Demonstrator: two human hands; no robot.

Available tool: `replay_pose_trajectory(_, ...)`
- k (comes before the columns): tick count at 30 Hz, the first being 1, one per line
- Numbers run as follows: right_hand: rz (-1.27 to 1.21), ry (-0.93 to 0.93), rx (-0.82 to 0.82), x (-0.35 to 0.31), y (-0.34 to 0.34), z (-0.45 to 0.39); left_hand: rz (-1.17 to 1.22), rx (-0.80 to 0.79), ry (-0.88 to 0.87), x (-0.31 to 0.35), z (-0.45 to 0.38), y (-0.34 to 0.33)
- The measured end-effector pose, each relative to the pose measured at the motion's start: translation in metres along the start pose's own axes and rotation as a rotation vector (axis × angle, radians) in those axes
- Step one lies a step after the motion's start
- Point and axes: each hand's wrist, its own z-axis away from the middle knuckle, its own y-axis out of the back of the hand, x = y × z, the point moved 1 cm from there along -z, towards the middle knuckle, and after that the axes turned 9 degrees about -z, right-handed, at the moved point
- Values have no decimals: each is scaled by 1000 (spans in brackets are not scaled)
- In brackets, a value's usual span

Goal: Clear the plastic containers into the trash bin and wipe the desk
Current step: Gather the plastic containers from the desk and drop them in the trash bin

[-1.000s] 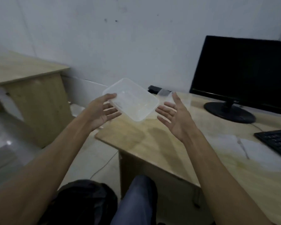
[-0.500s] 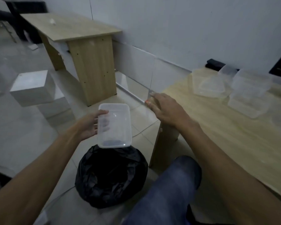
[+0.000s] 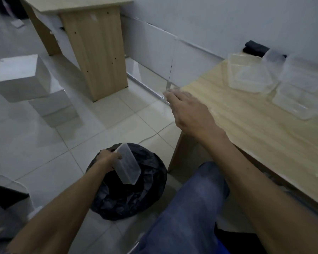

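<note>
- Over the trash bin [image 3: 128, 197], lined with a black bag, your left hand [image 3: 106, 159] is holding a clear plastic container [image 3: 129, 165], fingers clamped on its upper edge, the container tilting down into the bin's mouth.
- At the tabletop [image 3: 246, 125] corner, your right hand [image 3: 189, 109] is resting palm down with its fingers loosely straight and holding nothing.
- Farther back on the tabletop, more clear containers [image 3: 250, 75] are sitting in a cluster near the wall.
- Beside the bin, your knee in blue jeans [image 3: 189, 204] is showing.
</note>
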Motion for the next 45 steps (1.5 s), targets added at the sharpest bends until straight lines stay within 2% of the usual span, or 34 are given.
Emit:
replay_pose_trajectory(4,-11,5,10,0,-1,0,-300,48,-109,3,0,0)
replay_pose_trajectory(7,-6,21,28,-1,-2,-3,-371,69,-184,9,1,1)
replay_pose_trajectory(8,-2,13,44,3,4,-2,-381,79,-258,22,5,0)
replay_pose_trajectory(13,-62,13,8,-2,1,1,-311,0,-620,64,34,0)
replay_pose_trajectory(16,-249,-47,29,1,8,0,-149,-40,-819,101,63,6)
replay_pose_trajectory(19,-502,-150,99,9,25,0,-10,30,-978,144,92,20)
replay_pose_trajectory(22,-599,-234,200,24,53,5,54,169,-1137,190,122,35)
replay_pose_trajectory(25,-662,-287,315,42,80,12,-26,283,-1270,237,155,41)
replay_pose_trajectory(28,-723,-387,460,66,103,23,-172,277,-1391,280,181,28)
replay_pose_trajectory(32,-670,-533,660,107,125,42,-288,142,-1365,330,203,-9)
replay_pose_trajectory(34,-582,-577,702,125,133,54,-371,89,-1358,350,214,-32)
replay_pose_trajectory(36,-483,-622,714,142,140,64,-503,90,-1336,368,224,-57)
replay_pose_trajectory(38,-406,-667,725,159,144,74,-652,129,-1242,383,227,-80)
replay_pose_trajectory(41,-276,-782,646,177,147,84,-713,203,-1154,396,226,-96)
replay_pose_trajectory(45,-99,-807,400,192,147,97,-672,229,-1207,414,224,-95)
